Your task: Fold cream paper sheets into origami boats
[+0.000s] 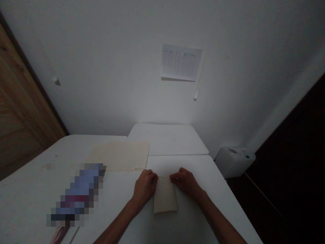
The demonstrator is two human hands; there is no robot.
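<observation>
A small beige piece of cloth [165, 196] lies at the front of the white table, longer towards me than across. My left hand [146, 183] pinches its far left corner, with the fingers curled. At the far right corner, my right hand [185, 181] grips the cloth between thumb and fingers. The near edge lies free of both hands and looks straight. Beyond my left hand, a larger beige cloth sheet [127, 156] is spread flat on the tabletop.
White tables [175, 139] stand against the wall. A pixelated bluish object [83, 189] with a pinkish strap lies on the left. A printed chart [180, 62] hangs on the wall. On the floor at right stands a white container [232, 164]; a wooden door [22, 101] is at far left.
</observation>
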